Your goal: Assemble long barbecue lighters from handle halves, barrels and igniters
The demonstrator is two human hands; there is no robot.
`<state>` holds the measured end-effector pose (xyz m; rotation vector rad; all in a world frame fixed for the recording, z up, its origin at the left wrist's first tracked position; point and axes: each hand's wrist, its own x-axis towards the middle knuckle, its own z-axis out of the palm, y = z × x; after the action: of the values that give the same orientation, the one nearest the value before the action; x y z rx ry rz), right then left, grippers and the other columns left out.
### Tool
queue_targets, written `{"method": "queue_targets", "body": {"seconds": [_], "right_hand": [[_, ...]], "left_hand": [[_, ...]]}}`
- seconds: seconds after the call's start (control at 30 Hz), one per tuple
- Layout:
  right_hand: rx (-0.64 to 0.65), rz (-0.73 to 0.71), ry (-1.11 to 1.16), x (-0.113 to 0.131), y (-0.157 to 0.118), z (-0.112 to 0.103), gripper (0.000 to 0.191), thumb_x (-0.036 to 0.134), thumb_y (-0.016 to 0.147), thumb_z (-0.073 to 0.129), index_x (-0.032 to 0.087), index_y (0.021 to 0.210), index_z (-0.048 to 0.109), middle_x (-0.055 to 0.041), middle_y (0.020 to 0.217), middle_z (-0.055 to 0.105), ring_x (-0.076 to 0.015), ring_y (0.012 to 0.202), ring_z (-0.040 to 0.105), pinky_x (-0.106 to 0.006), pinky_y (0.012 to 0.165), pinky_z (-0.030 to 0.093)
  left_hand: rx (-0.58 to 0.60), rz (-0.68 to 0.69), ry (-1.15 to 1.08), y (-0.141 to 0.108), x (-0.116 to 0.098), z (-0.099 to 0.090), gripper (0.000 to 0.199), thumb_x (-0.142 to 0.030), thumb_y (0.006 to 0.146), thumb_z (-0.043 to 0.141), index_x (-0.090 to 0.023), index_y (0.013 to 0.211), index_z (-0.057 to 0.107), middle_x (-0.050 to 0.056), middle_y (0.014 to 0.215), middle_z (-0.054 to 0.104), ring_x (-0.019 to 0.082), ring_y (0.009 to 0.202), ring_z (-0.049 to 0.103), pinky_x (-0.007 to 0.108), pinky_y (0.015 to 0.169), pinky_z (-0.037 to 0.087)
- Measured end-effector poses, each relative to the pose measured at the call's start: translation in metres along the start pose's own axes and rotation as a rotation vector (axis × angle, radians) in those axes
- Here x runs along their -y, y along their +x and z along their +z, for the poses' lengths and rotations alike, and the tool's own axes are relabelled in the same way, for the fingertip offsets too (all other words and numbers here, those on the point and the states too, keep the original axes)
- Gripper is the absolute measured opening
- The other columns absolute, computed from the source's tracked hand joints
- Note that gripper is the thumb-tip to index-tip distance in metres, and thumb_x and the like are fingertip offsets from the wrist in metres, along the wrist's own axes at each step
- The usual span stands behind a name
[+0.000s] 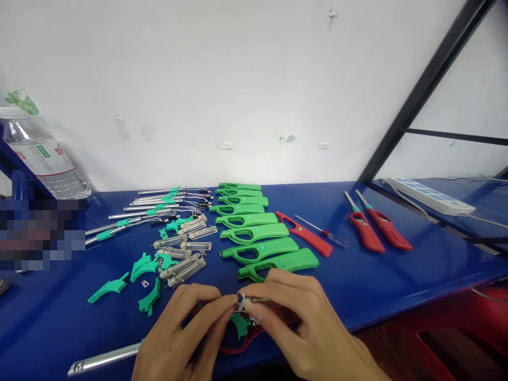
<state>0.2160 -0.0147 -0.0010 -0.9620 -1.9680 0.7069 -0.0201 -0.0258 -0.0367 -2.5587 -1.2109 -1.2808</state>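
Note:
At the front edge of the blue table (381,280), my left hand (190,330) and my right hand (305,323) meet fingertip to fingertip. Both pinch a small assembly with a whitish piece and thin wires (243,302); its details are mostly hidden by the fingers. Under them lies a red lighter shell (240,348), partly covered, with a green trigger (240,325) in it. A silver tube (105,360) sticks out to the left from behind my left hand.
Green handle shells (260,248) lie in a column. Left are clear fuel tanks (186,272), green triggers (109,287) and metal rods (130,214). Rightward are a red shell (313,241), a screwdriver (321,230), red lighters (367,233) and a power strip (431,196). A bottle (47,159) stands left.

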Motion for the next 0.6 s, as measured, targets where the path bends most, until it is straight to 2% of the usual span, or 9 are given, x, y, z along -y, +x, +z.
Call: {"method": "queue_targets", "body": {"seconds": [0.6], "right_hand": [[0.070, -0.006, 0.028, -0.0062, -0.0001, -0.0003, 0.024, 0.030, 0.114, 0.071, 0.034, 0.130, 0.087, 0.0016, 0.094, 0.077, -0.0151, 0.079, 0.069, -0.026, 0.075, 0.053]], "left_hand": [[0.007, 0.028, 0.025, -0.0065, 0.0009, -0.0007, 0.022, -0.019, 0.121, 0.051, -0.024, 0.132, 0.070, 0.001, 0.113, 0.065, 0.009, 0.100, 0.072, 0.016, 0.092, 0.059]]}}
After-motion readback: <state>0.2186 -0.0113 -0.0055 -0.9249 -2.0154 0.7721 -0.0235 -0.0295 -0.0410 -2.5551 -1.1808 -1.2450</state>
